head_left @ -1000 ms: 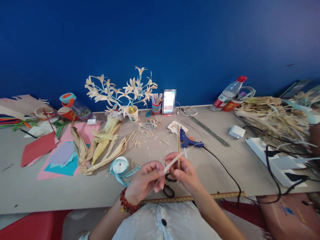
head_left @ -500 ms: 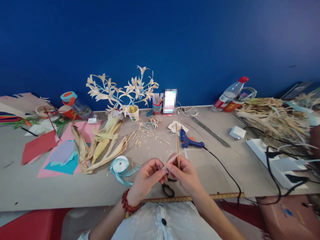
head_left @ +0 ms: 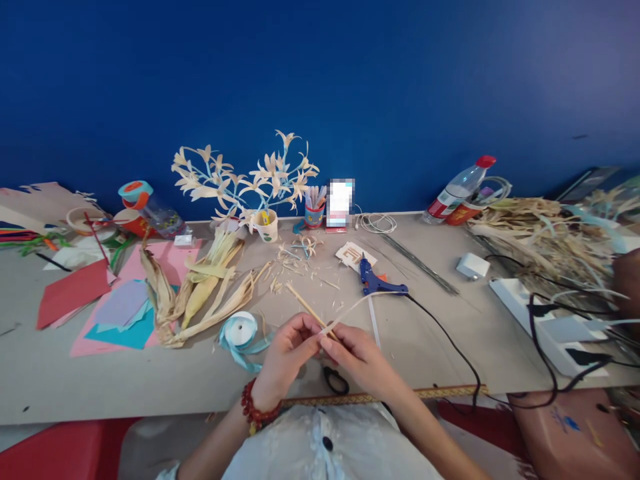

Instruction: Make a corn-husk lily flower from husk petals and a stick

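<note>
My left hand and my right hand meet over the near edge of the grey table. Between their pinched fingers runs a thin wooden stick, tilted up and to the left. A pale narrow strip leads from the same pinch up and to the right. Both hands are closed on the stick where the strip meets it. Black scissors lie on the table just under my hands.
A blue glue gun with a black cord lies beyond my right hand. A light-blue ribbon roll and corn husks lie to the left, coloured paper further left. Husk flowers in a cup, a water bottle and a husk pile stand behind.
The stick has swung from upright to a lean toward the upper left. Both hands have dropped slightly toward me and closed tighter together around it.
</note>
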`<control>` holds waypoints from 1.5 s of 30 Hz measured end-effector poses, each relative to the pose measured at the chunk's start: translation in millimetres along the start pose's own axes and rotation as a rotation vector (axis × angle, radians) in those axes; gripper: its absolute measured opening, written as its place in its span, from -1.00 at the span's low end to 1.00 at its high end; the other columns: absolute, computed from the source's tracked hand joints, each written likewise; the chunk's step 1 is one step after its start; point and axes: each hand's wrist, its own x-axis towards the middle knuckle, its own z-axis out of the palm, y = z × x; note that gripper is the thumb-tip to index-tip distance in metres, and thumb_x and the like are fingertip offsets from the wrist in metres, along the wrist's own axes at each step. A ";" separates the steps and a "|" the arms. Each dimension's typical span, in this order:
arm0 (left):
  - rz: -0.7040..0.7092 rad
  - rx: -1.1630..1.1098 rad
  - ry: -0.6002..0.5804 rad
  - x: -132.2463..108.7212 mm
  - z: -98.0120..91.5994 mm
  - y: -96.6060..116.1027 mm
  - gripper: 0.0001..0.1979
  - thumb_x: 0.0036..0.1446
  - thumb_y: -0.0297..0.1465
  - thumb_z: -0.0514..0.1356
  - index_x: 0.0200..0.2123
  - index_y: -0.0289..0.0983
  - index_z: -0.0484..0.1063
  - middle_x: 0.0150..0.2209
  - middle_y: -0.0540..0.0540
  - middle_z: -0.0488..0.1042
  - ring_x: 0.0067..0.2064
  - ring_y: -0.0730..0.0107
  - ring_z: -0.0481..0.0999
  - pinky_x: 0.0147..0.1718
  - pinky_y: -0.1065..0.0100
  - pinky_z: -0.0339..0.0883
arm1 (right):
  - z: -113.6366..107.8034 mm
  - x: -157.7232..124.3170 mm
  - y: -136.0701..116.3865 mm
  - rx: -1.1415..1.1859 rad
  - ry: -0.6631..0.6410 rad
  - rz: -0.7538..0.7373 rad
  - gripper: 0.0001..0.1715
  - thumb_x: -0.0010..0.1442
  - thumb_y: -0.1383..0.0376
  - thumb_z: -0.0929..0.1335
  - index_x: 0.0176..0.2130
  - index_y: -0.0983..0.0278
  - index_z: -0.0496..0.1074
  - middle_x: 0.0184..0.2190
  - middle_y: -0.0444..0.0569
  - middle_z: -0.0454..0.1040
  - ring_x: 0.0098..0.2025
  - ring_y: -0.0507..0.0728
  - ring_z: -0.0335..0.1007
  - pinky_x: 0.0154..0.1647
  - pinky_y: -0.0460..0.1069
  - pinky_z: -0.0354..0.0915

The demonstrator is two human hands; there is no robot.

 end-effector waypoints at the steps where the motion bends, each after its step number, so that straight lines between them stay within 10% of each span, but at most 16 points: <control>1: -0.001 0.005 0.002 0.1 -0.8 -0.4 -0.78 0.02 -0.31 0.36 -0.42 -0.31 0.40 -0.44 0.00 0.42 -0.41 0.48 0.36 -0.39 0.45 0.25 | 0.1 0.0 -0.1 -0.042 -0.005 -0.008 -0.56 0.35 0.05 0.24 -0.45 0.25 0.32 -0.56 -0.18 0.24 -0.50 0.02 0.13 -0.48 -0.10 0.05; 14: 0.084 0.212 0.021 -3.8 -6.7 0.2 -0.82 0.12 -0.31 0.27 -0.40 -0.31 0.44 -0.46 0.00 0.39 -0.41 0.45 0.32 -0.40 0.44 0.22 | 0.1 1.3 -6.7 -0.061 -0.024 0.024 -0.49 0.37 0.03 0.19 -0.51 0.23 0.27 -0.57 -0.16 0.23 -0.49 0.05 0.14 -0.44 -0.08 0.08; 23: 0.111 0.260 -0.045 -7.5 -12.0 -2.2 -0.82 0.16 -0.31 0.26 -0.40 -0.30 0.41 -0.45 -0.02 0.38 -0.42 0.47 0.31 -0.43 0.45 0.20 | 10.0 0.7 1.7 0.693 -0.207 0.295 -0.34 0.17 -0.17 0.29 -0.63 0.20 0.05 -0.74 -0.34 -0.08 -0.70 -0.08 -0.24 -0.66 -0.10 -0.26; 34: 0.159 0.367 -0.086 -11.4 -14.7 4.0 -0.79 0.18 -0.28 0.23 -0.41 -0.28 0.39 -0.44 -0.03 0.37 -0.40 0.44 0.34 -0.41 0.43 0.20 | -2.8 -7.3 0.3 1.069 -0.418 0.431 -0.39 0.21 -0.08 0.29 -0.62 0.21 0.05 -0.81 -0.34 -0.04 -0.77 -0.11 -0.34 -0.79 -0.17 -0.31; 45: 0.159 0.304 -0.150 -5.8 -23.9 0.9 -0.82 0.17 -0.33 0.25 -0.41 -0.30 0.39 -0.48 0.01 0.36 -0.43 0.48 0.33 -0.43 0.44 0.19 | -11.7 -12.5 7.6 1.465 -0.669 0.301 -0.40 0.32 0.01 0.23 -0.62 0.23 0.02 -0.79 -0.34 -0.04 -0.82 -0.14 -0.35 -0.85 -0.22 -0.26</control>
